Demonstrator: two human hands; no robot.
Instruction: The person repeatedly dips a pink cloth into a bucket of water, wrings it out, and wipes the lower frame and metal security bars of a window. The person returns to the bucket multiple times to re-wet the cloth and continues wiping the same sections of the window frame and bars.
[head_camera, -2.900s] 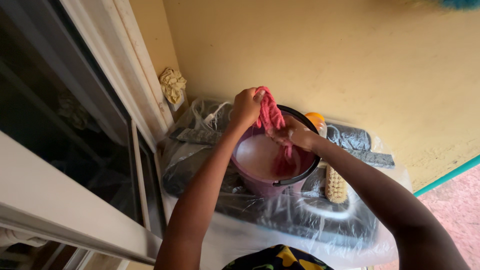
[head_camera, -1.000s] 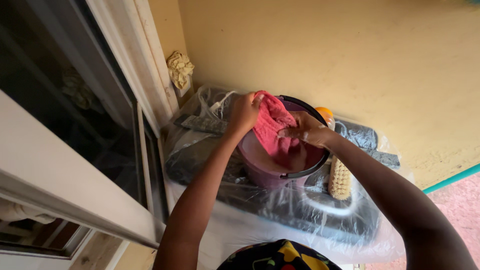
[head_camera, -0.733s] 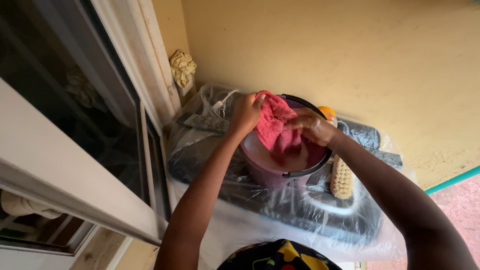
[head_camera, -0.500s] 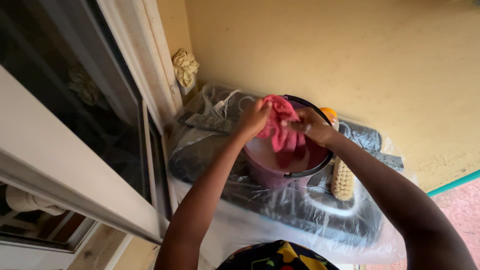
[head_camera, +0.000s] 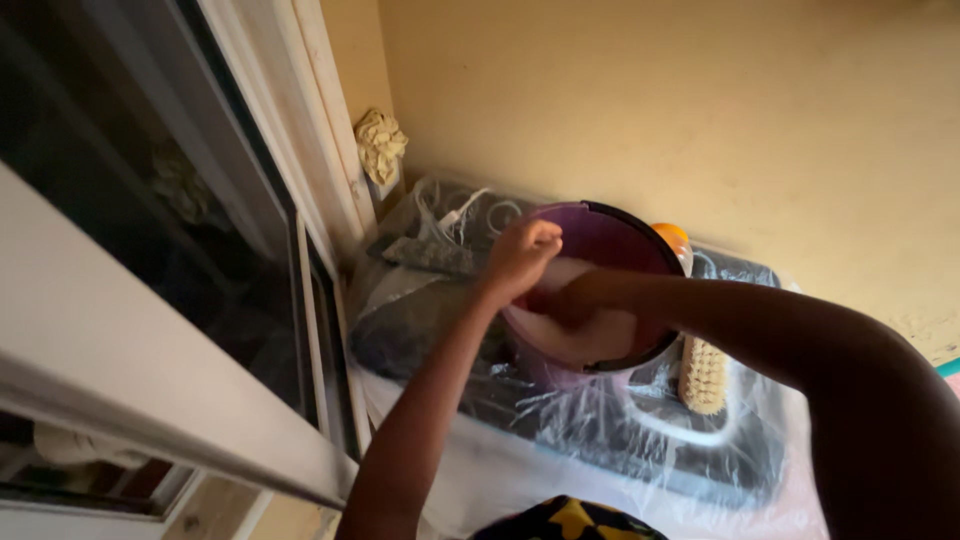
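A purple bucket (head_camera: 612, 240) with a black rim and handle holds pale soapy water (head_camera: 600, 336). My left hand (head_camera: 520, 258) is a closed fist at the bucket's near-left rim. My right hand (head_camera: 568, 300) reaches down inside the bucket, just above the water, right beside the left. Only a small red strip of the pink cloth (head_camera: 534, 300) shows between the two hands; the rest is hidden under them. Both hands appear bunched on it.
The bucket stands on a dark object wrapped in clear plastic (head_camera: 640, 440). A bristle scrub brush (head_camera: 703, 375) lies to its right, an orange-capped bottle (head_camera: 672, 236) behind it. A yellow rag (head_camera: 382, 145) hangs by the white window frame (head_camera: 160, 390) on the left. The yellow wall is close behind.
The pink cloth, held up and spread above the bucket, has been bunched and pushed down into it. Both hands dropped lower, and the view shifted slightly left.
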